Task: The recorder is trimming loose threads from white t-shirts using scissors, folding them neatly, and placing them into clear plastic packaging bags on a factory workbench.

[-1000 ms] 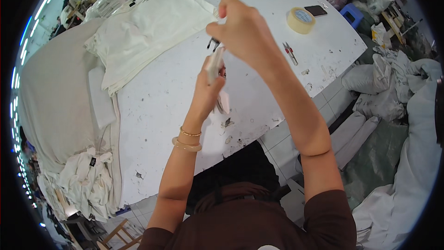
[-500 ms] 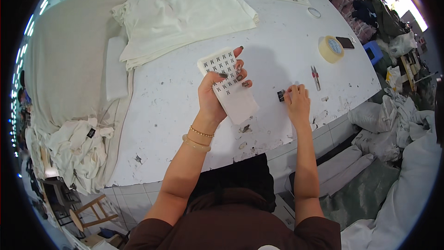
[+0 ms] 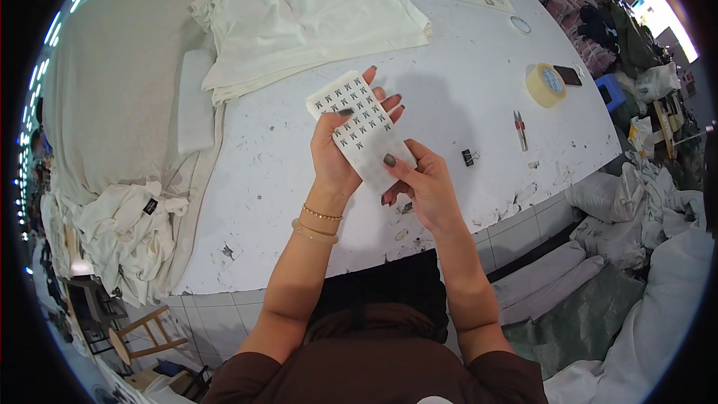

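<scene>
Both hands hold a stack of white label sheets (image 3: 366, 121) with rows of small black printed marks, tilted above the white table. My left hand (image 3: 336, 153) wraps round the stack from the left, thumb on its face and fingertips showing past the far right edge. Pinching the stack's lower right corner is my right hand (image 3: 426, 185), its thumb on top. A black binder clip (image 3: 470, 158) lies on the table a little to the right of my right hand, touched by neither hand.
Red-handled thread snips (image 3: 520, 132), a tape roll (image 3: 546, 85) and a dark phone (image 3: 568, 76) lie on the right of the table. White shirts (image 3: 314, 22) are piled at the back. Grey-beige cloth (image 3: 120, 82) covers the left side, with a crumpled white garment (image 3: 127, 232) nearer.
My right hand has left the binder clip on the table and moved left to take hold of the label stack's lower end. The left hand keeps its hold.
</scene>
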Action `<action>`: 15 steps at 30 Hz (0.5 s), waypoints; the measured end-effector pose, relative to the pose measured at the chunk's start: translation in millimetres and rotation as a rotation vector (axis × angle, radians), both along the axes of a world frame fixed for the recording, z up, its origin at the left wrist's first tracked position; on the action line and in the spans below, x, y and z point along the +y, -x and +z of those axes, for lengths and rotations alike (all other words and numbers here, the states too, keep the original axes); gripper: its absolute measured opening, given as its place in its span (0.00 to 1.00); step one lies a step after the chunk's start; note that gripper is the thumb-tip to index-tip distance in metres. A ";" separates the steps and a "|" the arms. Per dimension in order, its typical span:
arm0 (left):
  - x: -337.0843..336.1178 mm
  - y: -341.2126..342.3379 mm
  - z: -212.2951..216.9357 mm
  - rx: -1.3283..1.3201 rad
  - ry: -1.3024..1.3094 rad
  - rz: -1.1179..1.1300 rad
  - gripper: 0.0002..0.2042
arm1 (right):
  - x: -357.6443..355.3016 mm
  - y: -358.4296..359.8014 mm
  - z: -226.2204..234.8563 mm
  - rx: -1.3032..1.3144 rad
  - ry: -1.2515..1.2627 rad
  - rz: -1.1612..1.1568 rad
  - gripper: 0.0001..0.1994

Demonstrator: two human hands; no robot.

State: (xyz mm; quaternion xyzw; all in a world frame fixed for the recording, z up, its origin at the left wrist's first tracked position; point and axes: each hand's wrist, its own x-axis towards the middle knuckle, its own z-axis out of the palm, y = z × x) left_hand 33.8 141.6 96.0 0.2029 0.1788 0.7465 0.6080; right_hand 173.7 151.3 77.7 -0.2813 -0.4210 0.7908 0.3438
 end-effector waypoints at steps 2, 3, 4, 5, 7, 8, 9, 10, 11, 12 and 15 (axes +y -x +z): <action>-5.3 -3.1 -6.8 -0.015 0.002 -0.005 0.33 | 1.6 0.9 -0.3 -0.003 -0.010 -0.002 0.11; -10.5 -5.9 -13.6 0.002 0.005 -0.048 0.32 | 2.3 1.8 0.0 -0.019 -0.015 -0.007 0.11; -14.2 -8.0 -19.2 0.019 0.008 -0.092 0.32 | 3.2 2.6 0.3 -0.035 -0.021 -0.013 0.11; -15.7 -8.4 -23.2 -0.012 -0.020 -0.122 0.31 | 4.5 3.4 1.7 -0.036 -0.021 -0.016 0.11; -18.0 -11.3 -24.5 -0.004 0.033 -0.070 0.30 | 5.0 4.5 4.2 -0.083 -0.025 -0.011 0.11; -18.4 -12.4 -24.9 0.007 0.084 -0.016 0.29 | 4.0 5.2 3.1 -0.085 -0.023 -0.012 0.11; -18.4 -12.1 -24.2 0.007 0.084 -0.015 0.29 | 2.7 7.2 2.2 -0.080 -0.022 -0.034 0.11; -18.0 -11.2 -23.2 -0.031 0.091 0.008 0.29 | 1.1 9.1 1.8 -0.075 -0.021 -0.055 0.12; -17.5 -10.6 -22.0 -0.069 0.099 0.031 0.28 | -1.5 11.2 2.6 -0.074 -0.021 -0.054 0.12; -14.8 -12.3 -22.1 -0.072 0.073 0.071 0.28 | -4.0 12.6 2.5 -0.035 -0.030 -0.067 0.12; -12.7 -13.6 -18.6 -0.016 0.053 0.072 0.27 | -6.0 9.3 0.7 0.019 -0.039 -0.070 0.13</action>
